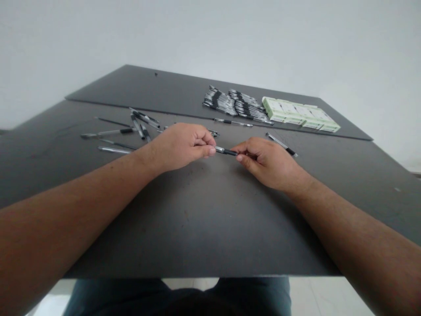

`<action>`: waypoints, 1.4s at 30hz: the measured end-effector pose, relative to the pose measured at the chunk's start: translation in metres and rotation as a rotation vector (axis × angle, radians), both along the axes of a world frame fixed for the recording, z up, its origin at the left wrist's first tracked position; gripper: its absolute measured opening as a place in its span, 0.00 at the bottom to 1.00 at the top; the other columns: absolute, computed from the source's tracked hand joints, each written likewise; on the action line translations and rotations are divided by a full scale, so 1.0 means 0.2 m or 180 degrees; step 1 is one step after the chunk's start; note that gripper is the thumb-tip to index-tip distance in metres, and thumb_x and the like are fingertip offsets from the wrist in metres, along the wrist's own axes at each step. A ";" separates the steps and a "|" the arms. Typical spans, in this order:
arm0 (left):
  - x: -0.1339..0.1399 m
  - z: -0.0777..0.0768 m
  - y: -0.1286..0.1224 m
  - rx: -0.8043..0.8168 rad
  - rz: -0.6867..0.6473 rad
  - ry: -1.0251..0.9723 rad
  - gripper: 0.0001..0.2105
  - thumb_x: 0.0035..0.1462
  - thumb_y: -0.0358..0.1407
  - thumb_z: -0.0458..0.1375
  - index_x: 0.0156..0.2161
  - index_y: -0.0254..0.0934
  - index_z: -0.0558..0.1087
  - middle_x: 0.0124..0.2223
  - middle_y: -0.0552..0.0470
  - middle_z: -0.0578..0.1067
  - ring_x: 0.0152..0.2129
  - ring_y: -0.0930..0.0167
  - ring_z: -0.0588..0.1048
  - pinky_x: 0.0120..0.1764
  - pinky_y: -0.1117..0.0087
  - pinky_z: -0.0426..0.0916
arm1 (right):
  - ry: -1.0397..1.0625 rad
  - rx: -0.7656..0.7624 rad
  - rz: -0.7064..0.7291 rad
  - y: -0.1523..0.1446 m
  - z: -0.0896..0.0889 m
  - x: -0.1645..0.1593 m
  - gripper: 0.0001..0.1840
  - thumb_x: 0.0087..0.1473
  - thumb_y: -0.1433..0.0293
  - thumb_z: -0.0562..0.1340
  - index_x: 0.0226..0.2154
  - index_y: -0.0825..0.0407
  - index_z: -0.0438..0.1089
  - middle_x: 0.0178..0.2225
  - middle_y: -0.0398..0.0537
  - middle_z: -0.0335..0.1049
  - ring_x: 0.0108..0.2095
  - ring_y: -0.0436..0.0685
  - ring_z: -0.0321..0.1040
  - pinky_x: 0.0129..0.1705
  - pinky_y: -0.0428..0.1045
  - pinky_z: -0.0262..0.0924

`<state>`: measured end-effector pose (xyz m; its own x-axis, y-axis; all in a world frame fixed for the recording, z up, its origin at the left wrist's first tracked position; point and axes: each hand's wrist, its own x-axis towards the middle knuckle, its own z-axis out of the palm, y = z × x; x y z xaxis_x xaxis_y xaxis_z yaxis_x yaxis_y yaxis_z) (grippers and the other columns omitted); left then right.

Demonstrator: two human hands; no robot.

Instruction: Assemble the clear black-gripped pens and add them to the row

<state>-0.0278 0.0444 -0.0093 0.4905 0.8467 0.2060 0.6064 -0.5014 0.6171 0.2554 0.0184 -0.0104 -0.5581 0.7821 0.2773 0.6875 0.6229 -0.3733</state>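
Note:
A clear pen with a black grip [226, 151] is held level above the dark table, between my two hands. My left hand [187, 145] is closed on its clear barrel with thumb and fingers. My right hand [266, 160] pinches the other end, at the tip; what lies inside those fingertips is mostly hidden. Behind my left hand, several pens lie partly covered by it. One more pen [281, 144] rests on the table just beyond my right hand, and another pen [233, 122] lies farther back along the seam.
Loose pens and pen parts [115, 131] are scattered at the left. Piles of pens [220, 102] lie at the back, beside a row of light green and white boxes [301, 115]. A seam crosses the dark table [204, 219]; a small black piece [155, 74] lies at the far left.

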 end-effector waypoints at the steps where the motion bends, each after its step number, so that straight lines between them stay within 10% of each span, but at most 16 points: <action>1: 0.00 0.00 0.00 -0.0047 0.0002 -0.0014 0.09 0.63 0.43 0.66 0.42 0.41 0.84 0.34 0.54 0.87 0.30 0.67 0.84 0.36 0.68 0.72 | 0.0013 0.0004 -0.0002 0.00 0.00 0.00 0.17 0.69 0.66 0.61 0.52 0.51 0.83 0.45 0.54 0.84 0.44 0.62 0.77 0.49 0.54 0.66; 24: 0.04 -0.05 -0.02 -0.0654 0.0022 -0.0727 0.12 0.66 0.42 0.66 0.47 0.35 0.81 0.34 0.48 0.86 0.28 0.69 0.83 0.30 0.71 0.75 | 0.0284 0.0066 0.0011 0.00 -0.03 -0.01 0.13 0.68 0.69 0.62 0.47 0.49 0.83 0.42 0.50 0.84 0.41 0.59 0.77 0.47 0.52 0.67; 30: 0.04 -0.09 0.00 0.0058 0.0298 -0.0494 0.12 0.69 0.44 0.63 0.46 0.37 0.83 0.36 0.50 0.86 0.32 0.67 0.83 0.35 0.68 0.71 | 0.0252 0.0127 -0.0562 0.04 -0.02 0.05 0.15 0.68 0.66 0.61 0.48 0.49 0.84 0.40 0.51 0.85 0.41 0.61 0.79 0.47 0.53 0.69; 42: 0.06 -0.07 -0.02 0.0530 -0.0038 0.0270 0.10 0.72 0.40 0.62 0.43 0.38 0.84 0.36 0.50 0.85 0.33 0.65 0.82 0.37 0.65 0.67 | -0.0794 0.0431 -0.1138 0.69 0.08 -0.22 0.21 0.66 0.70 0.61 0.54 0.53 0.86 0.51 0.57 0.87 0.55 0.67 0.81 0.61 0.57 0.71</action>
<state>-0.0157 0.0405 -0.0223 0.5218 0.7984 0.3005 0.6461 -0.5998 0.4720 0.2123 0.1558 0.0059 -0.3223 0.9038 0.2817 0.9268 0.3619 -0.1006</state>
